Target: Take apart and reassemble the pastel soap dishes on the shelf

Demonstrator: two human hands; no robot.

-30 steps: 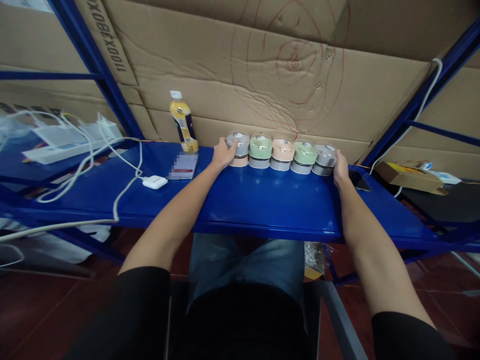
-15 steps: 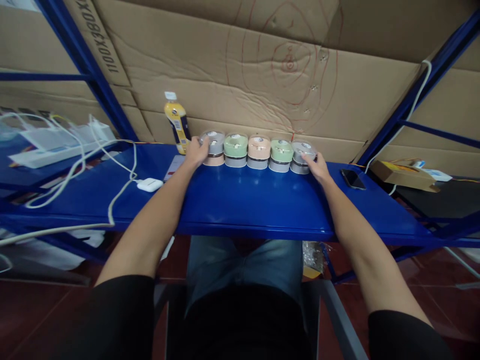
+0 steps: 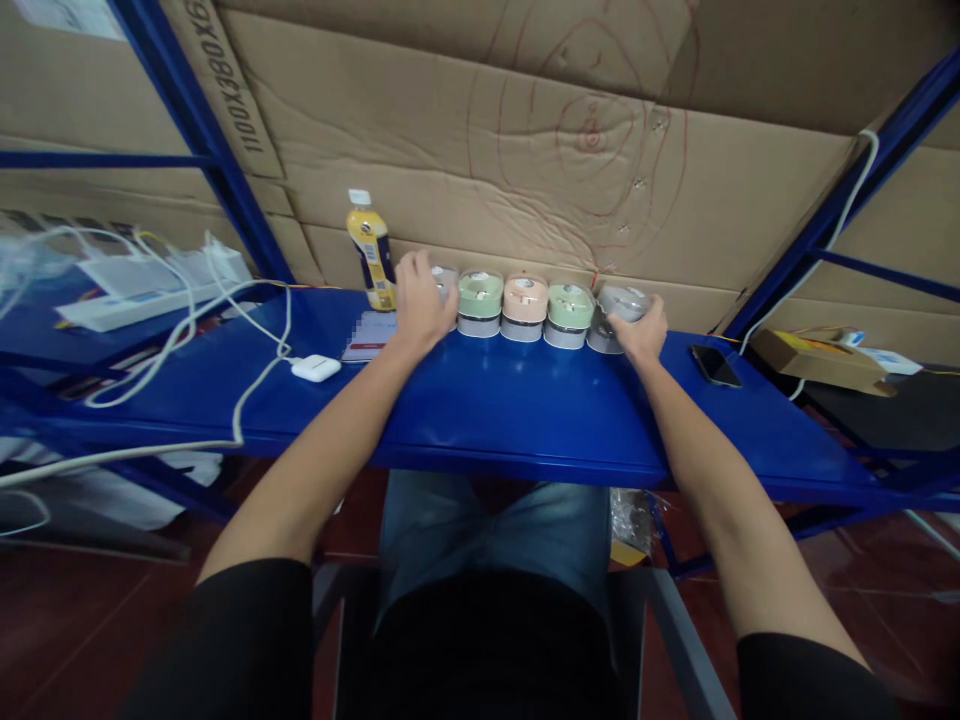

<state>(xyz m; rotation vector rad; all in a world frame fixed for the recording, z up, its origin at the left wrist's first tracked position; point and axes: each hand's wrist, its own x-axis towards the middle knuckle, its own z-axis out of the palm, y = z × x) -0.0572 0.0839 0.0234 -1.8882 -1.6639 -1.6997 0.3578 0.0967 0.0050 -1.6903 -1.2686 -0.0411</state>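
Observation:
Small rounded lidded containers stand stacked two high in a row along the back of the blue table. My left hand (image 3: 424, 308) curls round the front and left of the left-end stack, covering most of its grey top container (image 3: 447, 279). At the other end, my right hand (image 3: 641, 330) grips the grey top container (image 3: 622, 300), which sits tilted and shifted right over the dark grey lower one (image 3: 602, 335). Between them are a green container (image 3: 480, 290), a peach container (image 3: 525, 293) and a second green one (image 3: 570, 304), each above a grey one.
Left of the row stand a yellow drink bottle (image 3: 370, 250), a flat phone-like item (image 3: 369, 335) and a white earphone case (image 3: 316, 368). A black phone (image 3: 715, 366) lies right. Cables and a power strip (image 3: 142, 297) are far left; cardboard (image 3: 420, 120) walls the back.
My left hand has moved from the left side of its stack to the front. My right hand has shifted the grey top container out of line with the one below. The view has moved slightly.

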